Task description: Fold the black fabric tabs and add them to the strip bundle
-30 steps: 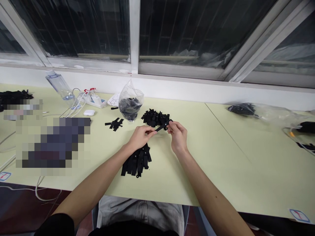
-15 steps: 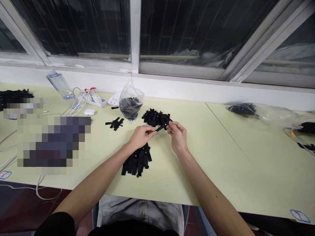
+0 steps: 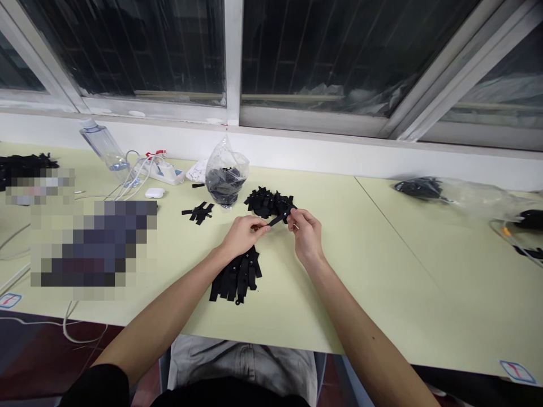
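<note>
My left hand (image 3: 242, 236) and my right hand (image 3: 307, 234) pinch the two ends of one short black strap (image 3: 278, 219), held just above the pale green table (image 3: 382, 265). Right behind the strap lies a loose heap of black strap pieces (image 3: 267, 202). Under my left wrist a row of black straps (image 3: 236, 277) is laid side by side. A few more black pieces (image 3: 198, 212) sit to the left.
A clear plastic bag of black parts (image 3: 224, 178) stands behind the heap. A water bottle (image 3: 102, 147), a power strip with cables (image 3: 161, 169) and a white earbud case (image 3: 154, 193) lie at the back left. Plastic bags with dark items (image 3: 441, 191) lie at the right.
Both hands stay in place on the strap; my right fingers have shifted slightly at its end. Nothing else has moved.
</note>
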`<state>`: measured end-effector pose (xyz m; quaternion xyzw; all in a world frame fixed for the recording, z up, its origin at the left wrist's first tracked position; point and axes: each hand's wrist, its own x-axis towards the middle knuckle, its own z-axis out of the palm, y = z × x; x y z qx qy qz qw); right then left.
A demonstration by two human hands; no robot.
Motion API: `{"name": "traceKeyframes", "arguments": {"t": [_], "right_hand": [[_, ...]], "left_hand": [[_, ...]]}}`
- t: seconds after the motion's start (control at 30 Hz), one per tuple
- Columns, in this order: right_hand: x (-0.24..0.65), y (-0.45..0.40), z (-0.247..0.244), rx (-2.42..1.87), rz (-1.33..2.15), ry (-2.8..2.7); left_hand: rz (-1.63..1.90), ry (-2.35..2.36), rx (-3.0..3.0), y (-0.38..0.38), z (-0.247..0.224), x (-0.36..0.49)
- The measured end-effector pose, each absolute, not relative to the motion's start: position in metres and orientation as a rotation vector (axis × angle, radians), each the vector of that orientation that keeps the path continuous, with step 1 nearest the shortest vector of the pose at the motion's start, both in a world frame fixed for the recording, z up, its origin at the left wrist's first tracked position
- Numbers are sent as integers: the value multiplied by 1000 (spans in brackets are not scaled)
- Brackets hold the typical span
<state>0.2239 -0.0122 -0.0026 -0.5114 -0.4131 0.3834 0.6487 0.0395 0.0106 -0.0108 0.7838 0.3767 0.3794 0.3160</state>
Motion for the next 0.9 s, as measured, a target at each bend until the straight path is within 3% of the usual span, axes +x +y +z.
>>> {"name": "traceKeyframes", "arguments": {"t": [0.43, 0.67, 0.77, 0.9], "right_hand": [[250, -4, 10, -1185, 779, -1028], [278, 12, 45, -1407, 1095, -1562], [280, 40, 44, -1577, 1026, -1574], [282, 85, 28, -1821, 684, -1657]], "left_hand": [[993, 970, 2093, 13, -10, 36], [1000, 1052, 2184, 19, -11, 30], [1002, 1076, 2199, 20, -11, 28], [1010, 1080, 2198, 22, -11, 27]]}}
